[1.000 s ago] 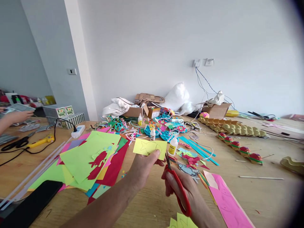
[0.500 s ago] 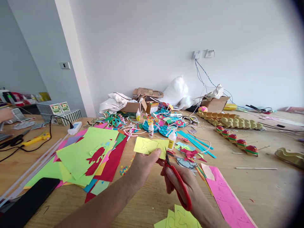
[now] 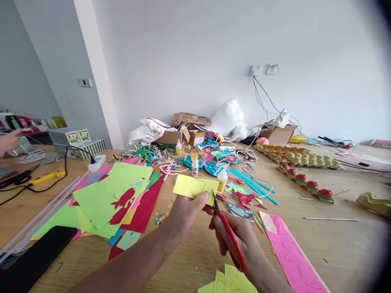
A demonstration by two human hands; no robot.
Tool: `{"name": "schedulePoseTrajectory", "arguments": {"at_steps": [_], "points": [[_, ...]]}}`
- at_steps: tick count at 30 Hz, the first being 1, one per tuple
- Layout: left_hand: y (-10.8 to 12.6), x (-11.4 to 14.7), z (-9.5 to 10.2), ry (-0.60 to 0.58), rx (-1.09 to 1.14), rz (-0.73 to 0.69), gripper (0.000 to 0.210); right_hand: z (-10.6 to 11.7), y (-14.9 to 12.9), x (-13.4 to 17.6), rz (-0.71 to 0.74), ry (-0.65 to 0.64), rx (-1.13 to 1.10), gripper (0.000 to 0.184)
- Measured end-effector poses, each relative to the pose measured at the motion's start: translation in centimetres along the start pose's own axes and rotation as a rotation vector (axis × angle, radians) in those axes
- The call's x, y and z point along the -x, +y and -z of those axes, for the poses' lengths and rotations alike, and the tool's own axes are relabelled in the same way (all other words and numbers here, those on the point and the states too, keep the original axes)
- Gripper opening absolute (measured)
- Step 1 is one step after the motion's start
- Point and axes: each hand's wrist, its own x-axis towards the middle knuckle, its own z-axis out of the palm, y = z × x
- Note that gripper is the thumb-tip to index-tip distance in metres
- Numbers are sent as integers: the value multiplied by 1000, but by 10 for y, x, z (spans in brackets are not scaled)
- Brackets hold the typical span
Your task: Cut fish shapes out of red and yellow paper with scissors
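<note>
My left hand [image 3: 187, 215] pinches a yellow piece of paper [image 3: 186, 185] by its lower edge, thumb on top. A fish outline is drawn on it in pencil. In my right hand [image 3: 235, 232] is a pair of red-handled scissors [image 3: 233, 242], its blades pointing up at the paper's right end. Whether the blades have cut into the paper I cannot tell. More yellow paper pieces [image 3: 235, 280] with drawn outlines lie below my hands. Just beyond my right hand rests a grey-blue paper fish [image 3: 240, 210].
Coloured paper sheets [image 3: 106, 195] and a black phone [image 3: 39, 256] lie at left. Glue bottles [image 3: 222, 179] stand beyond the paper. A pink strip [image 3: 293, 252] and painted egg-carton pieces [image 3: 311, 187] are at right. A co-worker's hand [image 3: 10, 141] shows at far left.
The scissors and yellow paper have barely moved; the scissors are tilted slightly differently. At far left, the co-worker's hand has lifted a little and moved right. The view has shifted slightly.
</note>
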Motion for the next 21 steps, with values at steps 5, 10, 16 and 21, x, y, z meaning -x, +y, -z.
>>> {"name": "schedulePoseTrajectory", "arguments": {"at_steps": [5, 10, 16, 21], "points": [[1, 1, 1, -14, 8, -3, 17, -1, 7, -3, -12, 0, -10, 43], [1, 1, 3, -10, -13, -11, 19, -1, 7, -4, -15, -4, 1, 43], [2, 2, 2, -11, -43, -18, 18, 4, 2, -1, 82, -56, 36, 42], [5, 2, 0, 18, 9, -20, 16, 5, 3, -1, 107, -79, 40, 39]]}}
